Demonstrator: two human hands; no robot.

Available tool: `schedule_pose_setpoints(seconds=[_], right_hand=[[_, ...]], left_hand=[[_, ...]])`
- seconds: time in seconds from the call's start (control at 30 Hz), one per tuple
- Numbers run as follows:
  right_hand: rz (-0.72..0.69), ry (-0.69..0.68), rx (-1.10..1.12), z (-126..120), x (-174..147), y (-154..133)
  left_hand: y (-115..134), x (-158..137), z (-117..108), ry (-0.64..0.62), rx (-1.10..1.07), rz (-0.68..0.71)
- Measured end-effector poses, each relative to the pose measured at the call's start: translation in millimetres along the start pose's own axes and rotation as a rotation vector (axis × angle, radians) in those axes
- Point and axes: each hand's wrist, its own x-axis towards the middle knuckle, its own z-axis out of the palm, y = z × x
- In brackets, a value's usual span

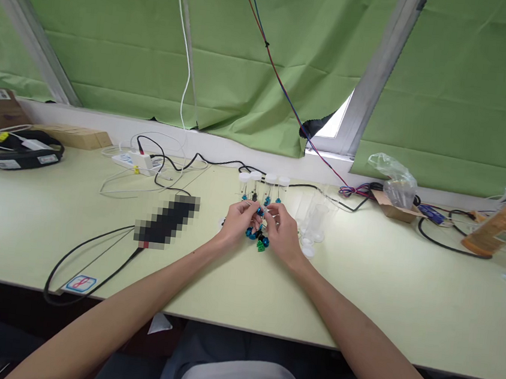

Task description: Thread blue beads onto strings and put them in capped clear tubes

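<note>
Left hand (234, 221) and right hand (283, 236) both pinched on one tiny blue piece (260, 212), fingertips nearly meeting.

So that blue bit sits right between my fingers, just over the surface (359, 297); too small to make out its exact shape, sorry. Right below it there's a cluster of blue and black bits (253, 234) plus a green piece (261, 246), and I can't tell if they're all joined up. Behind my hands are four white-topped clear containers (271, 180), and more clear tubs (317, 217) stand just right of my right hand, near a white cap (307, 252).
</note>
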Motion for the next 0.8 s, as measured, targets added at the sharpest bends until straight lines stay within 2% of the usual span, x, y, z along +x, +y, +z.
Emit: schedule_pose_setpoints(seconds=[0.33, 0.6, 0.8], right_hand=[[0.032, -0.004, -0.032, -1.6, -1.0, -0.2], [-0.013, 0.01, -0.026, -0.2, 0.2, -2.1], [-0.038, -0.001, -0.023, 0.6, 0.3, 4.6]], left_hand=[[1.8, -2.5, 3.5, -0.043, 0.004, -0.035], [3.1, -1.4, 1.3, 0.044, -0.021, -0.015], [1.8, -0.8, 0.9, 0.021, -0.021, -0.017]])
